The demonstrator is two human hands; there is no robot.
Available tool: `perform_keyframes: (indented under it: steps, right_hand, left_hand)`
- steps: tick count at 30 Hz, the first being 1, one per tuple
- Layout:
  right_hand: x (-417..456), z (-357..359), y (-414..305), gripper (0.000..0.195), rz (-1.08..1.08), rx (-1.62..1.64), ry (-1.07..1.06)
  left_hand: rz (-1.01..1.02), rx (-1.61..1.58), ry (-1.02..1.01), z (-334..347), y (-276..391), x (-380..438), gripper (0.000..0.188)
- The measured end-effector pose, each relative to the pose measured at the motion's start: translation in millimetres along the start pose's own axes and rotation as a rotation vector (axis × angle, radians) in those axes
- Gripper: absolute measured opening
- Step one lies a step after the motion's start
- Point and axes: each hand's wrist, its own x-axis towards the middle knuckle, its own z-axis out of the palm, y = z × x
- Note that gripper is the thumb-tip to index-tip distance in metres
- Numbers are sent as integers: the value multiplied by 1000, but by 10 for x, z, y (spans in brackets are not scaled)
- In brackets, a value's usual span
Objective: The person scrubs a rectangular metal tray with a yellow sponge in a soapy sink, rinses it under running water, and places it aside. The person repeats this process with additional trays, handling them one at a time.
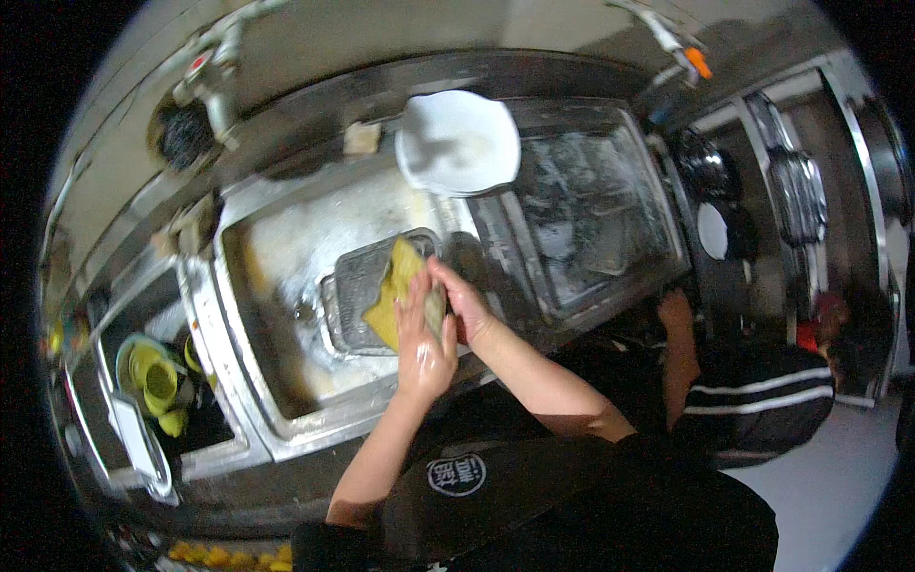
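My left hand (422,343) and my right hand (463,300) press together around a yellow cloth (388,304). Much of the cloth sticks out on the left, and a paler part shows between my palms. Suds or water glisten on the back of my left hand. Just below the cloth, a rectangular metal pan (354,275) sits tilted in the sink basin (246,390). Whitish, foamy water (314,214) fills much of that basin. My hands hide the pan's right side, so I cannot tell whether they touch it.
A white bowl (457,143) sits on the sink's back edge, with a pale block (362,138) beside it. A second basin (586,207) holds water at right. Yellow-green bowls (154,379) stand at left. Another person's hand (675,311) is near the right counter.
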Motion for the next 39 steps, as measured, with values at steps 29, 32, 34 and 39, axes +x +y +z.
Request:
perform_keyframes:
  steps: [29,32,34,39]
  right_hand:
    - [726,-1078,499,29,-401,-1785,437]
    - [735,-932,571,29,-485,-1815,477]
    - [781,-978,584,31,-488,-1829,475]
    - [948,-916,536,27,-449,-1891,485]
  left_hand:
    - [80,750,-189,718,-3009,-377,64]
    - [-126,929,-93,229,-2956,-333,74]
    - [-114,998,-31,142,-2905,-279,73]
    - [-386,983,-174,32,-1932,-33,70]
